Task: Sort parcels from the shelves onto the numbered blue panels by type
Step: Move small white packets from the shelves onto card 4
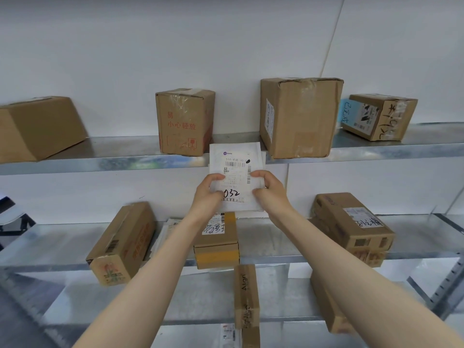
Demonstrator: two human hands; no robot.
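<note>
- White mailer (216, 156) I hold: smooth, matt, paper label (236, 164).
- Box (298, 121) at one o'clock: matt cardboard, glossy tape (309, 84).
- Shelf (125, 159) at nine o'clock: shiny mottled metal.

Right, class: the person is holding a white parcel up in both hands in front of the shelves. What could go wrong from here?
1. The left hand and right hand pinch only the lower part of the white parcel; a second flat edge shows behind it, so one piece might slip out.
2. Its top appears close to the red-printed box near the front edge of the upper shelf; a careless swing could nudge that box off.
</note>
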